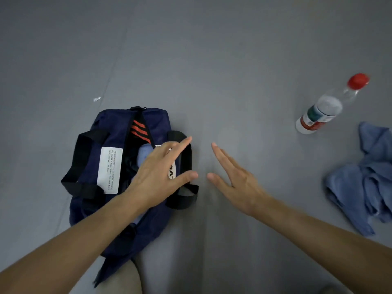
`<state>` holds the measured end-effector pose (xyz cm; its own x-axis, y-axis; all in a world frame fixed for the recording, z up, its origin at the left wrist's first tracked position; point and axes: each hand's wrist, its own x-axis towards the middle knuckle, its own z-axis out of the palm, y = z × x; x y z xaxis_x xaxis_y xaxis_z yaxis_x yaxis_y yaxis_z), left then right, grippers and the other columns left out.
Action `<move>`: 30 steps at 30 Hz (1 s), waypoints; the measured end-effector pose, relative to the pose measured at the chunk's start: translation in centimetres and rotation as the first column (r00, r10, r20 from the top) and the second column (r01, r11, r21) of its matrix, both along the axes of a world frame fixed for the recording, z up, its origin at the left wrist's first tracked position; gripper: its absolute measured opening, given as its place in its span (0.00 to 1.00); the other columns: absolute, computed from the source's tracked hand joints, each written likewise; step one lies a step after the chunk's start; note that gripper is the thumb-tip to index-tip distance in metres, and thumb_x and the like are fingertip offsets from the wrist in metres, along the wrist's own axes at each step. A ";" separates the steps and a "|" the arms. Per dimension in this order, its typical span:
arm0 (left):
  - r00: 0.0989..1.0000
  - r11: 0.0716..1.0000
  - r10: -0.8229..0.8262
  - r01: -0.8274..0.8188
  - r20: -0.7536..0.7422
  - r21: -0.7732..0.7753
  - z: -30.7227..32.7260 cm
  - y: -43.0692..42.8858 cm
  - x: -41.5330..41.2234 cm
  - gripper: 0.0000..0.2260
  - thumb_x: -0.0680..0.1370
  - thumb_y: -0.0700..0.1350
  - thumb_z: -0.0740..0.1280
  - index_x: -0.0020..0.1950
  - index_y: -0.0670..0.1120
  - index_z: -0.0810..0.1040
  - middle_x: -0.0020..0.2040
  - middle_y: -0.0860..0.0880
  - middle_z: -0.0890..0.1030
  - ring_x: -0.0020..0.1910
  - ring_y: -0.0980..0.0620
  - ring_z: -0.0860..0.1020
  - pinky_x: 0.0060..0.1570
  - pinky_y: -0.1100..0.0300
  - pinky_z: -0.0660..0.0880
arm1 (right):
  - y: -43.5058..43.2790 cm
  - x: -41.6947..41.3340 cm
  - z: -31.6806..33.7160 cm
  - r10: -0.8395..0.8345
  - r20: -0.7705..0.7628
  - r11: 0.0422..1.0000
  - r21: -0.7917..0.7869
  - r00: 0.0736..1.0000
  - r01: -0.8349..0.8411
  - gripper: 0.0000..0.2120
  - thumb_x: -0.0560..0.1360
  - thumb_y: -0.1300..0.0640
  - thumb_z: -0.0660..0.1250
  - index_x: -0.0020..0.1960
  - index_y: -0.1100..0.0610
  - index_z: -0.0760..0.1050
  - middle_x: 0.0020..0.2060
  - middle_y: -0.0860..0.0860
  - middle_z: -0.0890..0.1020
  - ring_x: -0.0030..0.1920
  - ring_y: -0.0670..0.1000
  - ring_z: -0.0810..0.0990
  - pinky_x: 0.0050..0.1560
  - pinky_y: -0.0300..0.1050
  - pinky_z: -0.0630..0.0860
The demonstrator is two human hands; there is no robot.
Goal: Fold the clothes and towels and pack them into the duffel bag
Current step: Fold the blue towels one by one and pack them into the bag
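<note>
A navy duffel bag with black handles and a white label lies on the grey floor at the left, its top unzipped. Inside it show a dark garment with orange stripes and a light blue folded cloth. My left hand hovers over the bag's right side, fingers straight and spread, holding nothing. My right hand is out over the bare floor just right of the bag, fingers straight, also empty. A crumpled blue towel lies on the floor at the far right.
A clear plastic bottle with a red cap lies on the floor at the upper right, beyond the towel. A small white scrap sits behind the bag. My knee shows at the bottom edge. Grey floor surrounds everything.
</note>
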<state>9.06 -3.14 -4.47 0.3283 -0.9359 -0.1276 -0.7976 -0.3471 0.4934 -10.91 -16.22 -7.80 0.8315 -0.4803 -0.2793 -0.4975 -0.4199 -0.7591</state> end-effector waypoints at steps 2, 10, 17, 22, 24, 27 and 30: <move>0.987 0.996 -0.080 0.075 0.142 0.043 0.7 -1.8 -1.7 0.40 0.72 0.78 0.53 0.81 0.62 0.53 0.71 0.58 0.69 0.67 0.55 0.68 0.63 0.70 0.46 | -1.8 -2.7 0.6 -0.035 0.005 0.999 -0.039 0.999 0.035 0.33 0.79 0.31 0.52 0.76 0.29 0.36 0.80 0.38 0.49 0.79 0.41 0.50 0.78 0.44 0.53; 0.917 0.904 -0.395 0.377 0.053 0.202 -0.1 -9.2 -9.8 0.42 0.70 0.79 0.52 0.78 0.68 0.37 0.79 0.57 0.58 0.76 0.55 0.56 0.72 0.61 0.52 | -7.0 -17.1 0.3 -0.280 -0.024 0.950 -0.148 0.960 0.273 0.34 0.78 0.30 0.52 0.78 0.31 0.38 0.81 0.43 0.53 0.79 0.47 0.54 0.78 0.50 0.58; 0.817 0.809 -0.573 0.552 0.061 0.200 -6.0 -16.8 -23.4 0.39 0.76 0.71 0.52 0.81 0.60 0.40 0.81 0.51 0.59 0.78 0.50 0.58 0.75 0.56 0.58 | -9.0 -30.4 -5.5 -0.483 -0.068 0.829 -0.354 0.873 0.432 0.35 0.78 0.30 0.49 0.81 0.40 0.46 0.81 0.48 0.51 0.80 0.52 0.52 0.76 0.51 0.58; 0.787 0.775 -0.613 0.582 0.068 0.247 -11.6 -21.1 -32.6 0.34 0.82 0.52 0.64 0.82 0.56 0.48 0.81 0.45 0.58 0.77 0.43 0.62 0.74 0.51 0.63 | -8.8 -34.6 -9.9 -0.501 -0.308 0.838 -0.404 0.809 0.366 0.35 0.80 0.38 0.59 0.81 0.43 0.48 0.81 0.54 0.54 0.79 0.59 0.57 0.72 0.57 0.67; 0.824 0.817 -0.554 0.511 0.118 0.269 -12.6 -22.5 -34.5 0.31 0.81 0.48 0.64 0.81 0.56 0.55 0.78 0.47 0.64 0.71 0.42 0.67 0.68 0.50 0.69 | -8.7 -34.5 -10.7 -0.523 -0.329 0.824 -0.431 0.786 0.368 0.34 0.78 0.42 0.66 0.80 0.45 0.57 0.77 0.57 0.64 0.75 0.61 0.65 0.65 0.59 0.74; 0.893 0.898 -0.424 0.391 0.154 0.202 -12.9 -24.1 -35.4 0.21 0.80 0.45 0.65 0.73 0.56 0.70 0.64 0.48 0.76 0.59 0.42 0.75 0.54 0.51 0.74 | -9.5 -33.6 -11.0 -0.617 -0.230 0.739 -0.497 0.752 0.455 0.26 0.73 0.48 0.71 0.70 0.49 0.72 0.60 0.55 0.78 0.58 0.60 0.76 0.52 0.55 0.77; 0.903 0.912 -0.404 0.384 0.149 0.144 -12.1 -24.6 -34.9 0.10 0.80 0.46 0.65 0.61 0.53 0.78 0.54 0.50 0.81 0.53 0.43 0.77 0.47 0.52 0.73 | -11.0 -32.6 -10.2 -0.653 -0.165 0.706 -0.486 0.739 0.515 0.10 0.76 0.53 0.68 0.57 0.53 0.78 0.49 0.53 0.79 0.48 0.59 0.76 0.46 0.52 0.74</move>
<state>-25.85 -27.76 -16.60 -0.0385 -0.9768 -0.2109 -0.9490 -0.0303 0.3137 -43.55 -27.20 -18.02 0.2463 -0.9585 -0.1435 -0.9134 -0.1800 -0.3651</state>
